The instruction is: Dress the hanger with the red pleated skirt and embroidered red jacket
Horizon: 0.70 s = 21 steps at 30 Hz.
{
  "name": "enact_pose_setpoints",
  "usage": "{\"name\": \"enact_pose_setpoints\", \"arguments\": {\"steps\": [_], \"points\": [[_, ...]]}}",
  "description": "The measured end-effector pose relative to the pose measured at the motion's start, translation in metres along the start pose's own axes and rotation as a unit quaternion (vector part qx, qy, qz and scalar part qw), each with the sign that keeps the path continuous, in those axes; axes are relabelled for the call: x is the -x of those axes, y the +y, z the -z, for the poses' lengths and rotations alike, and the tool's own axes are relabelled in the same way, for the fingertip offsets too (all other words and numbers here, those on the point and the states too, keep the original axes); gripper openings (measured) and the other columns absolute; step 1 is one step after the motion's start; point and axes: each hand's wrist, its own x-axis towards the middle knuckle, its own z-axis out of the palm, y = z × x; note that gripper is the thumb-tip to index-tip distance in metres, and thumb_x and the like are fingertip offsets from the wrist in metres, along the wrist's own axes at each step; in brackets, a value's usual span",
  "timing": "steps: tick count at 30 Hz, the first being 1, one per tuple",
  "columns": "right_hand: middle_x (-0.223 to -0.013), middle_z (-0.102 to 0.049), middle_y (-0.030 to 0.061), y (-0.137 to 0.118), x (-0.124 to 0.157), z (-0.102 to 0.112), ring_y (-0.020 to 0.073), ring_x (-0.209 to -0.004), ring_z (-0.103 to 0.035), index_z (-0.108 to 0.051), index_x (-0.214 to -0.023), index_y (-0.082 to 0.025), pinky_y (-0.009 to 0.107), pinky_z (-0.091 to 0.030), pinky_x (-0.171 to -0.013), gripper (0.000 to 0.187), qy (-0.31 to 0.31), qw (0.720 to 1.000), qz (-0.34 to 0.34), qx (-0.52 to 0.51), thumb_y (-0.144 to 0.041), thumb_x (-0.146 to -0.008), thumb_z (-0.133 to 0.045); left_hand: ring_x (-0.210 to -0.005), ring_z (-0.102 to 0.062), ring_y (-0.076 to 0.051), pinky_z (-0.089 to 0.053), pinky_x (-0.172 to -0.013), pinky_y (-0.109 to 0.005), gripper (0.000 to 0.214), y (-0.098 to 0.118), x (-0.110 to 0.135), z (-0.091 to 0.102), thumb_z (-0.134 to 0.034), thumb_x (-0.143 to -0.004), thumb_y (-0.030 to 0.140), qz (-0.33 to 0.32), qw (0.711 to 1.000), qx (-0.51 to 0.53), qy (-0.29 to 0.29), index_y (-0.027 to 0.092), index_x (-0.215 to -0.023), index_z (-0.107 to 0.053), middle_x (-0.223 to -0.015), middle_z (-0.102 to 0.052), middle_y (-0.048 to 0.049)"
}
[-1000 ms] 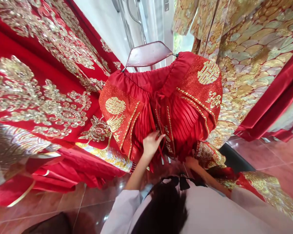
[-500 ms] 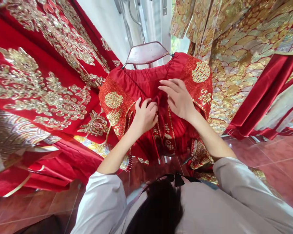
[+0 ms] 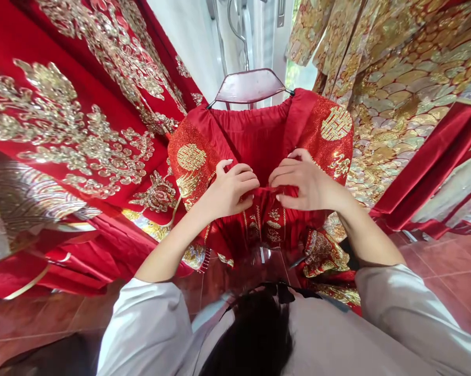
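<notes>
A red embroidered dress [image 3: 254, 128] hangs in front of me on a hanger [image 3: 251, 86], its shoulders patterned in gold. Between my hands a short length of red tie cord [image 3: 265, 189] stretches across the chest. My left hand [image 3: 235, 189] is closed on one end of the cord, knuckles up and thumb raised. At the other end, my right hand [image 3: 308, 183] has its fingers bent in and closed on the cord. The fingertips are partly hidden, and the gold-trimmed front edges of the dress hang below both hands.
To the left hangs a red gown [image 3: 98, 151] with silver-gold beading. Gold scale-patterned garments [image 3: 400, 109] hang on the right, near red velvet cloth [image 3: 411, 162]. A metal hook [image 3: 239, 36] rises above the hanger. Reddish tiles [image 3: 447, 261] cover the floor.
My right hand has come down from the upper chest of the dress and closed on the cord. The cord, looped and hanging before, is now drawn straight between both hands.
</notes>
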Motion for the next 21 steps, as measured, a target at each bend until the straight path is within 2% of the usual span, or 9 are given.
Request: {"name": "enact_pose_setpoints", "arguments": {"steps": [4,7,9,13,15,17,18,19,21], "points": [[-0.088,-0.063,0.0006,-0.004,0.006,0.013,0.0117,-0.085,-0.052,-0.059,-0.057,-0.014,0.04,-0.023,-0.099,0.049,-0.032,0.999,-0.012,-0.037,-0.048,-0.09,-0.047,-0.101,-0.055,-0.019,-0.018,-0.1,-0.042,0.017,-0.002,0.004,0.006,-0.05,-0.088,0.031,-0.008,0.996,0.086,-0.031,0.024,-0.092,-0.065,-0.101,-0.066,-0.0015],[-0.092,-0.064,0.0023,-0.029,0.014,-0.008,0.0163,-0.096,-0.05,-0.063,-0.058,-0.016,0.038,-0.025,-0.099,0.046,-0.104,0.988,0.089,-0.071,-0.051,-0.086,-0.052,-0.093,-0.055,-0.02,-0.023,-0.092,-0.041,0.02,-0.002,0.005,0.001,-0.054,-0.086,0.028,0.033,0.998,0.046,-0.032,0.023,-0.103,-0.063,-0.096,-0.066,-0.0036],[-0.079,-0.063,0.0049,-0.049,0.023,-0.03,0.0157,-0.084,-0.052,-0.065,-0.061,-0.016,0.034,-0.032,-0.092,0.042,-0.203,0.965,0.136,-0.096,-0.049,-0.084,-0.056,-0.091,-0.053,-0.02,-0.023,-0.089,-0.041,0.023,-0.002,0.005,-0.005,-0.054,-0.085,0.021,0.039,0.999,-0.007,-0.033,0.022,-0.107,-0.063,-0.094,-0.065,-0.0051],[-0.066,-0.06,0.0089,-0.072,0.041,-0.057,0.0161,-0.064,-0.051,-0.068,-0.064,-0.01,0.033,-0.037,-0.08,0.036,-0.338,0.937,-0.007,-0.091,-0.046,-0.071,-0.071,-0.089,-0.051,-0.02,-0.023,-0.085,-0.04,0.022,-0.003,0.006,-0.013,-0.05,-0.088,0.017,0.028,0.998,-0.052,-0.025,0.022,-0.103,-0.065,-0.094,-0.063,-0.0057],[-0.066,-0.061,0.0068,-0.072,0.048,-0.06,0.0139,-0.06,-0.051,-0.069,-0.063,-0.012,0.028,-0.038,-0.074,0.019,-0.431,0.884,-0.034,-0.179,-0.03,-0.067,-0.075,-0.088,-0.051,-0.02,-0.022,-0.084,-0.039,0.021,-0.004,0.007,-0.015,-0.05,-0.088,0.016,0.036,0.998,-0.051,-0.028,0.02,-0.102,-0.065,-0.092,-0.063,-0.0057],[-0.065,-0.061,0.0027,-0.067,0.05,-0.063,0.0105,-0.056,-0.049,-0.069,-0.063,-0.015,0.022,-0.037,-0.064,0.005,-0.526,0.794,0.003,-0.304,-0.013,-0.068,-0.068,-0.086,-0.051,-0.019,-0.022,-0.081,-0.038,0.021,-0.006,0.007,-0.014,-0.049,-0.087,0.012,0.043,0.998,-0.036,-0.037,0.019,-0.1,-0.064,-0.09,-0.063,-0.0049],[-0.066,-0.062,0.0015,-0.063,0.049,-0.065,0.0098,-0.056,-0.049,-0.069,-0.066,-0.016,0.02,-0.036,-0.062,0.011,-0.527,0.777,0.004,-0.345,-0.008,-0.071,-0.063,-0.085,-0.051,-0.019,-0.022,-0.081,-0.037,0.021,-0.006,0.007,-0.014,-0.048,-0.087,0.011,0.044,0.998,-0.023,-0.041,0.018,-0.099,-0.064,-0.089,-0.063,-0.0042],[-0.069,-0.063,0.0016,-0.058,0.047,-0.067,0.01,-0.058,-0.051,-0.069,-0.069,-0.016,0.02,-0.037,-0.062,0.015,-0.484,0.796,-0.025,-0.362,-0.007,-0.074,-0.058,-0.085,-0.051,-0.018,-0.022,-0.08,-0.036,0.022,-0.005,0.007,-0.013,-0.048,-0.086,0.01,0.042,0.998,-0.009,-0.045,0.019,-0.098,-0.064,-0.088,-0.063,-0.0037],[-0.083,-0.067,0.0046,-0.047,0.04,-0.072,0.0125,-0.072,-0.059,-0.07,-0.085,-0.014,0.021,-0.041,-0.071,0.02,-0.28,0.892,-0.15,-0.321,-0.011,-0.082,-0.05,-0.085,-0.051,-0.018,-0.022,-0.079,-0.036,0.023,-0.004,0.006,-0.01,-0.046,-0.086,0.009,0.036,0.998,0.015,-0.05,0.019,-0.097,-0.064,-0.089,-0.063,-0.0035]]}}
